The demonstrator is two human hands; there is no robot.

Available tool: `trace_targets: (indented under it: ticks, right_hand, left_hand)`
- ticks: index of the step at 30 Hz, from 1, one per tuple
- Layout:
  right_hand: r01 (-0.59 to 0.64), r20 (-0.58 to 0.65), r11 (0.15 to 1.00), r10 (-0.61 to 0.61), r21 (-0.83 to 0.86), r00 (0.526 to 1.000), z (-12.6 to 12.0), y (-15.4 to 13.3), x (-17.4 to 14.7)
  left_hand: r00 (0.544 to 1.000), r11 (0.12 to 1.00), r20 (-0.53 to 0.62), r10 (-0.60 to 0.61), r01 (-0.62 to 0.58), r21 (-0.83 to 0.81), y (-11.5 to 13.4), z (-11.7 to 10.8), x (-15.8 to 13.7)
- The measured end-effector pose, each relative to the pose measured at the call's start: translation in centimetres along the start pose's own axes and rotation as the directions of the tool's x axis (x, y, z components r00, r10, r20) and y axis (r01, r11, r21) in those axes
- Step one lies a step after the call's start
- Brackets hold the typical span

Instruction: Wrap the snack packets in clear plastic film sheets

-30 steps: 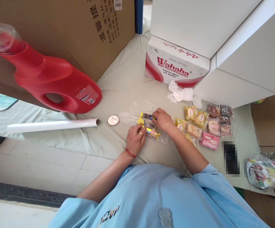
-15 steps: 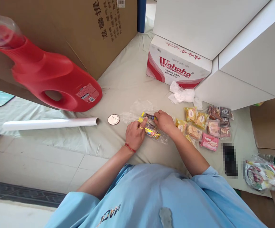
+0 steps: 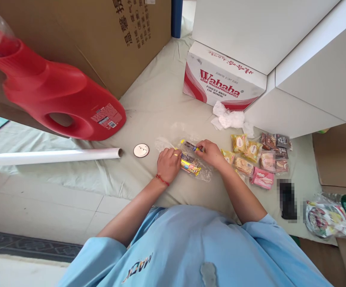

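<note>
My right hand (image 3: 211, 154) pinches the right end of a slim snack stick (image 3: 188, 145) in a dark wrapper with yellow ends. My left hand (image 3: 169, 164) is closed, its curled fingers at the left end of the other snack sticks, which lie just nearer to me. One of these is a yellow-wrapped snack stick (image 3: 190, 167); beside it a dark-wrapped one is partly hidden. Clear plastic film (image 3: 205, 174) lies spread under and around them on the pale cloth. Exactly what the left fingertips grip is partly covered by the hand.
Several wrapped snacks (image 3: 253, 151) lie right of my right hand, with a pixelated dark object (image 3: 288, 199) beyond. A round white disc (image 3: 141, 150), a white roll (image 3: 59, 156) and a large red jug (image 3: 71, 99) are leftward. Crumpled tissue (image 3: 231, 118) lies before the Wahaha box (image 3: 221, 81).
My right hand has shifted slightly right with the dark snack stick, which now sits apart from the others. My left index finger has drawn back from that stick and curled in.
</note>
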State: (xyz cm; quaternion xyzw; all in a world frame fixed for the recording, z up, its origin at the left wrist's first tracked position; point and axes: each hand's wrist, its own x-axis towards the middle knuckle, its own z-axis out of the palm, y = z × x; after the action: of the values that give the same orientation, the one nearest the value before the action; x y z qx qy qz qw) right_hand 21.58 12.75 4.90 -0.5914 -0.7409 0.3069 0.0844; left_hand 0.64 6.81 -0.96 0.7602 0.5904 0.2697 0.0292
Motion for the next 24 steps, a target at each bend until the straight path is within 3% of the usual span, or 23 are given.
trace_targets:
  ticks: [4,7,14,19,24]
  right_hand:
    - [0.052,0.010,0.982,-0.054,0.179,0.998,-0.1,-0.2,0.0]
    - [0.095,0.070,0.971,-0.113,0.219,0.991,0.1,-0.8,-0.2]
    - [0.162,0.202,0.947,-0.222,0.276,0.954,0.3,-1.9,-1.0]
    - [0.177,0.203,0.944,-0.238,0.280,0.950,0.5,-2.1,-1.4]
    - [0.174,0.201,0.944,-0.235,0.280,0.951,1.3,-2.0,-1.7]
  left_hand:
    - [0.989,0.998,-0.136,0.056,-0.056,0.006,-0.3,0.0,-0.6]
    - [0.969,0.996,-0.233,0.085,-0.090,-0.010,-0.4,-0.2,-0.8]
    - [0.940,0.992,-0.323,0.114,-0.124,-0.010,-0.3,-0.5,-1.0]
    - [0.954,0.993,-0.289,0.077,-0.098,-0.061,0.1,-0.7,-0.9]
    - [0.991,0.983,-0.118,-0.068,0.046,-0.179,1.1,-0.5,-0.7]
